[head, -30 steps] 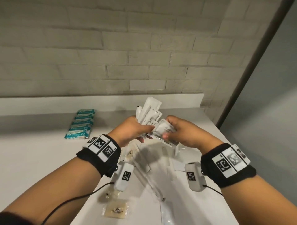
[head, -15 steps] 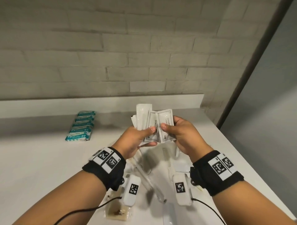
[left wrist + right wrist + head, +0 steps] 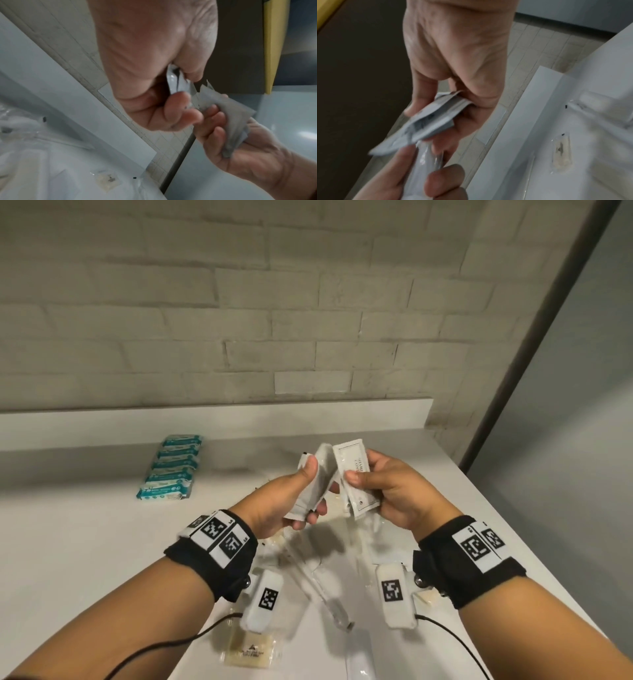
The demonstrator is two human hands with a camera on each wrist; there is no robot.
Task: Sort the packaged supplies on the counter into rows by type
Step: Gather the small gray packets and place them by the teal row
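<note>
Above the white counter (image 3: pixel 85 525), my left hand (image 3: pixel 291 498) grips a bunch of long white packets (image 3: pixel 313 484), thumb on top. Just to its right, my right hand (image 3: pixel 383 491) pinches flat white sachets (image 3: pixel 356 477) with black print, thumb pressed on their face. The two bundles nearly touch. In the left wrist view the left hand (image 3: pixel 171 105) curls round a glossy packet (image 3: pixel 175 81), and the right hand (image 3: pixel 240 148) holds grey-white sachets (image 3: pixel 231 121). In the right wrist view the sachets (image 3: pixel 433 119) fan out between the right hand's fingers (image 3: pixel 421 97). A row of teal-and-white packs (image 3: pixel 171 470) lies at the back left.
Under my hands lies a loose pile of clear-wrapped supplies (image 3: pixel 325 577). A yellowish soap packet (image 3: pixel 250 648) sits near the front edge. The counter ends at the right beside a dark post (image 3: pixel 534 337). A brick wall (image 3: pixel 239 302) and raised ledge (image 3: pixel 239 419) stand behind.
The right hand has drawn its sachets away from the left hand's bundle. Both hands have tilted the bundles and shifted slightly right.
</note>
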